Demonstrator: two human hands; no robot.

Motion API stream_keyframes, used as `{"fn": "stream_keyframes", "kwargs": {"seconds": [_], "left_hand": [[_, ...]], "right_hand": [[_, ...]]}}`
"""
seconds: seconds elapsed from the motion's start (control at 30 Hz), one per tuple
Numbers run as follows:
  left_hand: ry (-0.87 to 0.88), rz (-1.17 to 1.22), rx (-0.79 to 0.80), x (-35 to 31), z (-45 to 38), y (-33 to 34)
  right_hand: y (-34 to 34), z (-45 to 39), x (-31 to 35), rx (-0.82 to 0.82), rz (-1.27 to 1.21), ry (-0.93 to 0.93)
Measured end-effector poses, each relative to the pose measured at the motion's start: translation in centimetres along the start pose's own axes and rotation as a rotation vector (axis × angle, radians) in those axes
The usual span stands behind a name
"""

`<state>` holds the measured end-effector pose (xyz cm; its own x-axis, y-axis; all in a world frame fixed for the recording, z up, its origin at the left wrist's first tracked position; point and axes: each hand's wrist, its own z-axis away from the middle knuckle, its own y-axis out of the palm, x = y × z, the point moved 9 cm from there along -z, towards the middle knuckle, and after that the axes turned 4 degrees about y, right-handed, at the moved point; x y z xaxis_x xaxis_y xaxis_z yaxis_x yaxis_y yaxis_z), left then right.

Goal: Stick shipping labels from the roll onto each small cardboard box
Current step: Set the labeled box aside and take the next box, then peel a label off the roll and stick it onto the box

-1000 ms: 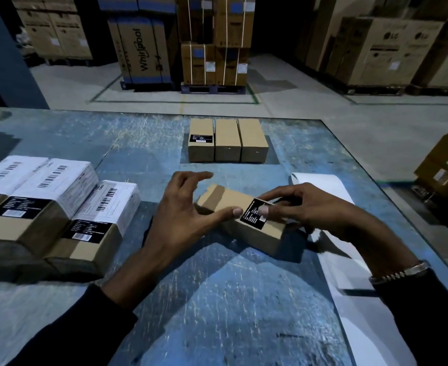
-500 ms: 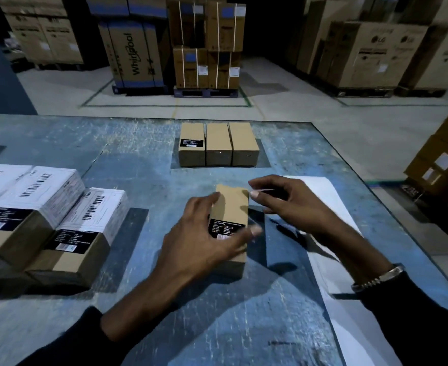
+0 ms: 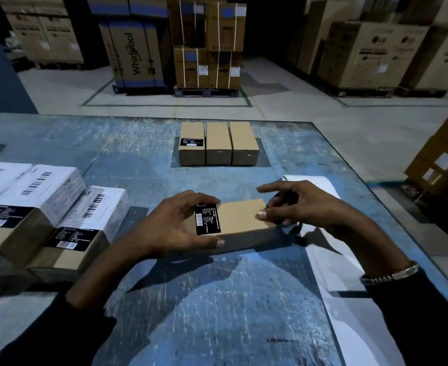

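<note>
A small cardboard box [image 3: 240, 219] lies crosswise on the blue table [image 3: 217, 299] in front of me, with a black label [image 3: 207, 219] stuck on its left end. My left hand [image 3: 170, 228] grips that left end, fingers over the far edge and thumb along the near edge. My right hand [image 3: 296, 207] holds the box's right end, thumb on the top and fingers curled behind it. Three more small boxes stand in a row further back: the left box [image 3: 192, 143] carries a black label, the middle box [image 3: 218, 143] and right box [image 3: 244, 142] are plain. The white label strip [image 3: 331, 262] runs under my right arm.
Larger cartons with white barcode labels [image 3: 45, 207] lie at the left of the table. Beyond the table's far edge, stacks of big cartons on pallets [image 3: 207, 48] stand on the warehouse floor. More cartons [image 3: 439, 159] stand at the right.
The labelled box has been turned from lengthwise to crosswise on the table, label end to the left. My right hand, off the box half a second ago, now holds its right end.
</note>
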<state>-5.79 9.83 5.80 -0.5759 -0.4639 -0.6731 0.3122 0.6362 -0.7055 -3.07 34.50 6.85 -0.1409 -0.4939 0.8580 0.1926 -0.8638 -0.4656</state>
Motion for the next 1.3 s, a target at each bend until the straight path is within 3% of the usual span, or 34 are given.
{"fn": "stream_keyframes", "kwargs": {"seconds": [0.3,0.5,0.57,0.73,0.8,0.97,1.1,1.2,1.3], "left_hand": [[0.025,0.036,0.217,-0.5,0.7,0.7],[0.036,0.006,0.243,-0.7,1.0,1.0],[0.073,-0.055,0.165,-1.8,1.0,0.6],[0.378,-0.256,-0.284,-8.6,2.4,-0.8],[0.470,-0.299,-0.330,-11.6,3.0,1.0],[0.618,-0.238,-0.164,-17.3,4.5,10.1],[0.635,-0.242,-0.052,-18.7,4.6,14.8],[0.593,-0.271,0.008,-18.6,4.4,17.0],[0.549,-0.277,0.022,-18.4,4.3,17.9]], "right_hand": [[1.3,0.6,-0.2,0.167,0.040,0.014],[1.5,0.4,-0.3,0.199,0.008,0.008],[1.2,0.3,0.0,0.185,-0.030,-0.016],[-2.5,1.1,0.9,0.026,-0.155,-0.091],[-4.2,1.9,0.9,-0.029,-0.188,-0.098],[-6.5,7.1,-1.5,-0.028,-0.012,-0.099],[-6.4,12.8,-6.1,0.056,0.227,-0.065],[-6.4,14.7,-9.6,0.011,0.406,-0.019],[-6.6,15.1,-11.0,-0.093,0.298,-0.088]]}}
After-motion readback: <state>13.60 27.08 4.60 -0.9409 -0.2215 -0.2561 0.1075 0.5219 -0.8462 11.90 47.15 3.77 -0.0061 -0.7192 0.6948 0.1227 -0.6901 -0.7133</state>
